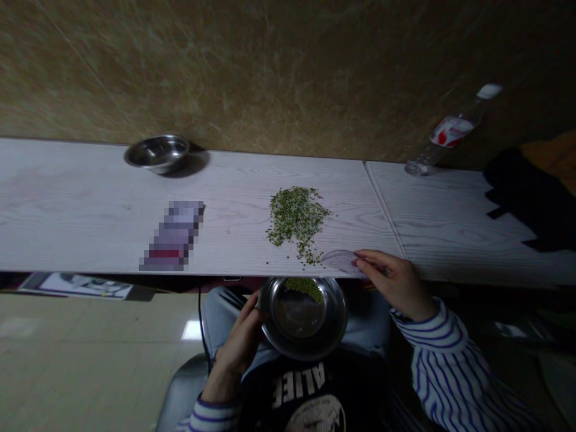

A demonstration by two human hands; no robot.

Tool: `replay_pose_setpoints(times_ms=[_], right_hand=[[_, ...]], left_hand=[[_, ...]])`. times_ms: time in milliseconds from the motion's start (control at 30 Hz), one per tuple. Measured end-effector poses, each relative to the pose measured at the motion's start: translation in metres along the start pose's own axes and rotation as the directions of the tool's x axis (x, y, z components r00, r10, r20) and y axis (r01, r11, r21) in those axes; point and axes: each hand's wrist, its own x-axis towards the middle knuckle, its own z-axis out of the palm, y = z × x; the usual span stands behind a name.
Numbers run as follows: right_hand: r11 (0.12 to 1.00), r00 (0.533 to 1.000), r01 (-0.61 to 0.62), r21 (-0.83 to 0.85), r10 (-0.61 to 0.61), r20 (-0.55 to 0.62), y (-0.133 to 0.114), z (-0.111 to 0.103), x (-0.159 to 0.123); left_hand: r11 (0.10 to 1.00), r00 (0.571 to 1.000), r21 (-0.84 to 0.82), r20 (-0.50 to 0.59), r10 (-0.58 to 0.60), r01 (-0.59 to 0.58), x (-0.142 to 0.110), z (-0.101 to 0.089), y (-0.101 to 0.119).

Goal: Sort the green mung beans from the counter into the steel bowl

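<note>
Below the near edge of the pale table (234, 240), a large steel bowl (333, 321) is sitting over the person's lap and holding a small crescent of green beans (308, 289) against its far side; the rest of its floor is showing bare metal. Whether it is also resting on the legs cannot be told. Up on the table, toward the wall (270, 78), a small steel bowl (157, 155) is standing at the left, its visible inside showing only metal. A clear bottle (451, 131) with a white cap is standing near the wall at the right; its contents are too dim to tell.

A pixelated flat item (172, 237) is lying between the small steel bowl and the table's near edge, and dark cloth (533, 195) is covering the right end. Nothing tall is standing between the hands and the loose bean pile (297, 216), which is spreading over the middle of the table and trailing toward the near edge.

The right hand (400, 287) is pinching a thin, see-through curved piece (341, 260) between thumb and fingers, its tip just beside the trailing beans. The pile is lying ahead and to the left of this hand. The left hand (243, 341) is gripping the large steel bowl's left rim, fingers curling around it.
</note>
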Motion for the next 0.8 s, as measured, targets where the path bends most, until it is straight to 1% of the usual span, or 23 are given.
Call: replay_pose_setpoints(times_ms=[100,233,433,500,633,800], right_hand=[[1.0,1.0,0.017,0.001,-0.017,-0.002,0.0002,0.0009,0.0008],[0.999,0.999,0.036,0.006,-0.036,0.019,-0.0014,0.0042,0.0022],[0.996,0.996,0.084,-0.018,-0.083,0.04,-0.0036,0.007,0.0049],[0.995,0.995,0.094,-0.029,-0.093,0.041,-0.0029,0.0065,0.0047],[0.996,0.996,0.084,-0.044,-0.082,0.045,-0.0003,0.0043,0.0023],[0.996,0.996,0.08,-0.037,-0.078,0.047,0.0,0.0023,-0.0006]], left_hand=[[1.0,1.0,-0.007,0.022,-0.009,0.009,0.0008,-0.0014,-0.0014],[0.999,0.999,-0.007,0.005,-0.04,0.04,0.0005,-0.0009,-0.0006],[1.0,1.0,-0.002,0.008,-0.028,0.028,0.0005,-0.0024,-0.0007],[1.0,1.0,-0.012,-0.006,-0.018,0.018,-0.0001,-0.0028,-0.0004],[1.0,0.999,-0.01,-0.038,-0.021,0.021,-0.0022,-0.0015,0.0016],[1.0,0.999,0.001,-0.038,-0.029,0.029,-0.003,-0.0004,0.0025]])
